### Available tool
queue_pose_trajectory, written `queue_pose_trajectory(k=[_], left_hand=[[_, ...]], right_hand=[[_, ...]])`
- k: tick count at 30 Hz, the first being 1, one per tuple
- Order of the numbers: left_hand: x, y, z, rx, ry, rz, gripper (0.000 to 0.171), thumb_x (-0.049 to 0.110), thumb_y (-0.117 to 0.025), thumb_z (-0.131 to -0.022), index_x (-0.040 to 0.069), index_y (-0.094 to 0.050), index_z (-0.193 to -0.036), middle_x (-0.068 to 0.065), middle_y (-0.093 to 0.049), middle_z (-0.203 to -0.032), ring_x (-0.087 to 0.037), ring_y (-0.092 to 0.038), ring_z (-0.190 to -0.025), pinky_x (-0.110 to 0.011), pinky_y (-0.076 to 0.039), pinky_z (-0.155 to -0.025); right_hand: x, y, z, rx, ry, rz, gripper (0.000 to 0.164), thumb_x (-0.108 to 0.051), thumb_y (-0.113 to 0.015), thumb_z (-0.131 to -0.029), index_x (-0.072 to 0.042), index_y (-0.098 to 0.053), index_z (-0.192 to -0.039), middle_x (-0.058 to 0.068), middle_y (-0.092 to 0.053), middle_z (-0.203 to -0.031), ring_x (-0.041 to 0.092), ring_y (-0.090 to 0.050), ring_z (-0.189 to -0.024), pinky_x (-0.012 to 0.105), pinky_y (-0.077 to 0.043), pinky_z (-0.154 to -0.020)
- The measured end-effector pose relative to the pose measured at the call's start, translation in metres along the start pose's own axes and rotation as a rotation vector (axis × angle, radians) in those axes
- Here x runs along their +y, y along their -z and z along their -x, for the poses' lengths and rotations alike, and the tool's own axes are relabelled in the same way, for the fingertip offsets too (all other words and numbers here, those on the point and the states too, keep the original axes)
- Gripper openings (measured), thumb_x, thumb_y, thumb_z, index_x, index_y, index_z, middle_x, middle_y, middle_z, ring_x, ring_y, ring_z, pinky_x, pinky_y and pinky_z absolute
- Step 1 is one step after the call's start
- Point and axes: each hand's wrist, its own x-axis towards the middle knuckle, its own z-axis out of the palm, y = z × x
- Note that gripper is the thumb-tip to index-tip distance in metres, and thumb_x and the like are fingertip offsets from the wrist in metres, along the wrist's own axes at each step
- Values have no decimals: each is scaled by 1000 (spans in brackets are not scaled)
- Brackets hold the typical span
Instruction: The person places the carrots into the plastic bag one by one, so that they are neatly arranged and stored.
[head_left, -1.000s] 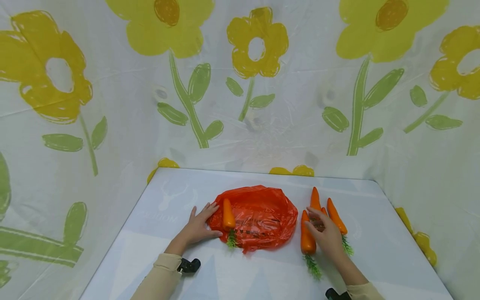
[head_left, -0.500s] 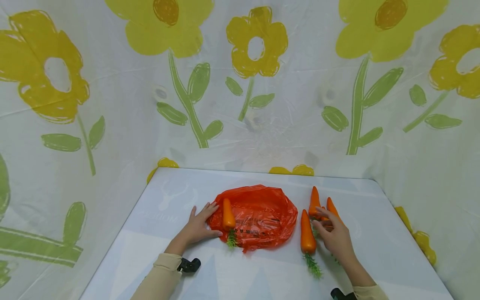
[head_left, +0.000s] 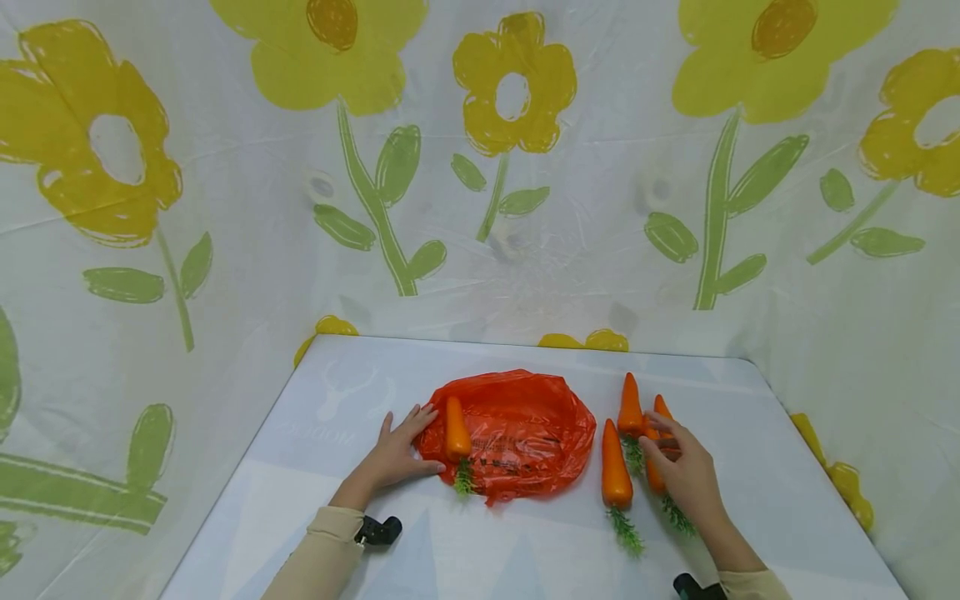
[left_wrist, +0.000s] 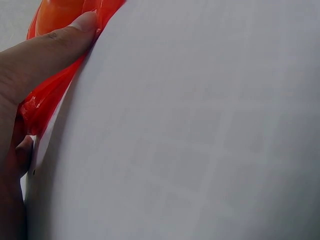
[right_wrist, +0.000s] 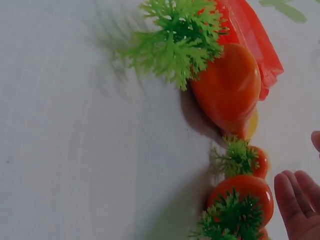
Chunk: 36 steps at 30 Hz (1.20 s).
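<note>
A red plastic bag [head_left: 525, 433] lies spread on the table, with one orange toy carrot [head_left: 456, 429] with green leaves on its left part. My left hand [head_left: 397, 454] rests on the bag's left edge with fingers spread; in the left wrist view its thumb [left_wrist: 55, 52] presses on the red plastic. On the right, my right hand [head_left: 690, 475] hovers over a group of carrots, fingers loosely bent and holding nothing. Nearest its fingertips is a middle carrot [head_left: 654, 473]. The fingers partly hide a carrot [head_left: 662, 407] behind them.
Left of the right hand lies another carrot [head_left: 616, 471], leaves toward me, with one more carrot [head_left: 630, 406] behind it. The white table [head_left: 517, 550] meets a flower-printed curtain [head_left: 592, 275] at the back and sides. A black wrist camera [head_left: 380, 531] sits by the left sleeve.
My right hand has shifted to the right over the carrots, from beside the left carrot to the middle and right ones. The left hand and bag have stayed put.
</note>
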Motion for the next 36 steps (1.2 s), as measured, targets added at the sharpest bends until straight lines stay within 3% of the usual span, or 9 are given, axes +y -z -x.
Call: queue_pose_trajectory(k=[8,22,25,31,36], left_hand=[[0,0,0,1,2,7,97,49,-85,-79,13,-41,-157,-6,-32,-165,-32,-19,-155,-64,9,-120],[0,0,0,-5,6,-3,96,46,-86,-79,12,-41,-157,-6,-32,-165,-31,-18,-155,-63,9,-120],[0,0,0,-2,8,-3,96,46,-86,-79,12,-41,-157,-6,-32,-165,-31,-19,-155,-64,8,-120],[1,-1,0,-2,21,4,96,46,-86,-79,13,-41,-157,-5,-32,-165,-31,-19,-155,-63,9,-120],[2,0,0,1,23,1,96,46,-86,-79,13,-41,-157,-5,-33,-165,-31,-19,-155,-64,8,-120]], right_hand=[[6,7,-1,29,29,17,46,-20,-68,-99,-8,-59,-143,19,-65,-127,32,-67,-97,1,-41,-78],[19,20,-6,48,-39,77,44,-27,-65,-102,-7,-60,-141,19,-65,-127,31,-64,-99,8,-44,-73],[23,21,-6,49,-44,99,45,-27,-65,-102,-6,-59,-141,21,-64,-126,33,-63,-101,18,-47,-78],[31,23,-6,36,-51,88,47,-23,-66,-101,-1,-57,-141,28,-60,-129,42,-56,-110,55,-49,-88],[37,24,-6,-19,-108,75,51,-27,-64,-102,-1,-54,-144,28,-54,-135,44,-54,-115,62,-51,-92]])
